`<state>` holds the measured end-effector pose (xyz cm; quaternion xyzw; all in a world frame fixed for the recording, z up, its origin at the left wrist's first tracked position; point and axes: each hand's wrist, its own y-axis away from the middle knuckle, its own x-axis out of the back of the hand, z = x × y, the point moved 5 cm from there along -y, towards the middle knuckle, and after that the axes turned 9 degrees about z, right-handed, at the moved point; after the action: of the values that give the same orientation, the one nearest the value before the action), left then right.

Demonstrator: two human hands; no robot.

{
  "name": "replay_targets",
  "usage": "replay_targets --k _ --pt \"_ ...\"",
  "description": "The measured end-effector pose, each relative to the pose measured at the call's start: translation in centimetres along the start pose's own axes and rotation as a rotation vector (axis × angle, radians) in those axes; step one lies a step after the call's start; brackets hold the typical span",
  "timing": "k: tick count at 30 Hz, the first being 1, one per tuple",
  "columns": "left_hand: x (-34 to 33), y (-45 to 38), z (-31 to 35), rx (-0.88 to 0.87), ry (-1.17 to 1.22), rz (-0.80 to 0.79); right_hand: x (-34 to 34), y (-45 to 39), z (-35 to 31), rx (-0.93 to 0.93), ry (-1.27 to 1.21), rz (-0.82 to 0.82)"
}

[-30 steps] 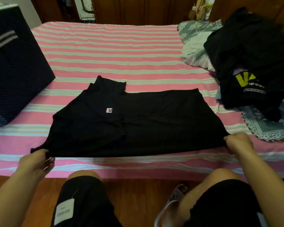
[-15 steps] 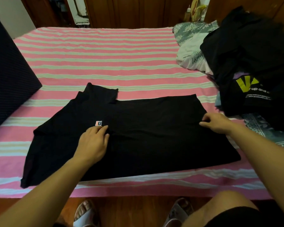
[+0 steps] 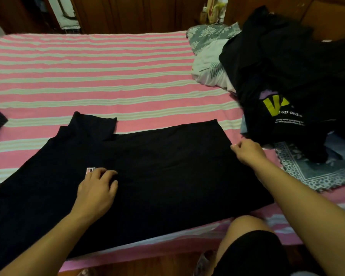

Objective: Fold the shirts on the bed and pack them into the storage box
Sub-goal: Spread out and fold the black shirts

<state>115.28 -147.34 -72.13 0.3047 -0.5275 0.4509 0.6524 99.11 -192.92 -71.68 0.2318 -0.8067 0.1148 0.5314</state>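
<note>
On the striped bed (image 3: 108,76) a black shirt (image 3: 157,176) lies flat; left hand (image 3: 96,190) presses its middle, fingers (image 3: 108,174) slightly curled, while right hand (image 3: 247,152) pinches its right edge.

Single head-worn wide-angle view. Looks forward and down from the near edge of the bed (image 3: 108,76), close over a black shirt (image 3: 167,176). Faces across the mattress toward wooden panelling (image 3: 137,14) at the far side. Strong bowing toward frame edges.
</note>
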Motion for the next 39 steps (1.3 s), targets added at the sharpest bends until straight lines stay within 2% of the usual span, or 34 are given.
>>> replay_targets --k 3,10,13,15,19,23,27,30,32,34,37,39 --pt "-1.8 1.0 0.1 -0.006 -0.079 0.010 -0.3 -1.5 -1.1 -0.041 0.028 -0.041" --pt "-2.5 0.7 -0.2 0.011 -0.101 0.026 -1.6 -3.1 -1.5 -0.212 -0.037 -0.067" --pt "-2.3 0.7 -0.2 0.016 -0.104 0.000 -1.4 -3.8 -1.1 -0.224 -0.093 -0.069" --pt "-2.1 0.3 0.0 0.012 -0.101 -0.032 -1.0 -3.8 -1.1 -0.226 -0.036 -0.064" --pt "-1.6 0.3 0.3 -0.005 -0.112 -0.056 -0.7 -3.7 -4.4 -0.106 0.193 -0.075" --pt "-2.2 0.8 0.2 0.000 -0.122 -0.040 -1.8 -5.6 -7.8 0.094 0.043 0.021" --pt "-2.8 0.6 0.1 0.004 -0.142 -0.005 -2.6 -7.9 -7.8 -0.078 -0.165 0.076" --pt "-3.0 0.6 0.2 0.012 -0.141 -0.025 -2.5 -9.0 -7.5 -0.132 -0.083 0.129" --pt "-3.0 0.7 0.5 0.013 -0.145 -0.041 -2.9 -8.9 -7.8 -0.071 0.011 0.132" --pt "-2.6 0.8 0.8 0.014 -0.148 -0.074 -3.2 -8.1 -9.3 0.075 0.163 0.202" --pt "-1.4 0.0 1.3 -0.014 -0.152 -0.176 -4.7 -5.5 -14.8 0.493 0.343 0.327" --pt "0.0 -2.0 1.1 -0.082 -0.144 -0.209 -7.5 -3.6 -18.8 0.697 0.282 0.152"
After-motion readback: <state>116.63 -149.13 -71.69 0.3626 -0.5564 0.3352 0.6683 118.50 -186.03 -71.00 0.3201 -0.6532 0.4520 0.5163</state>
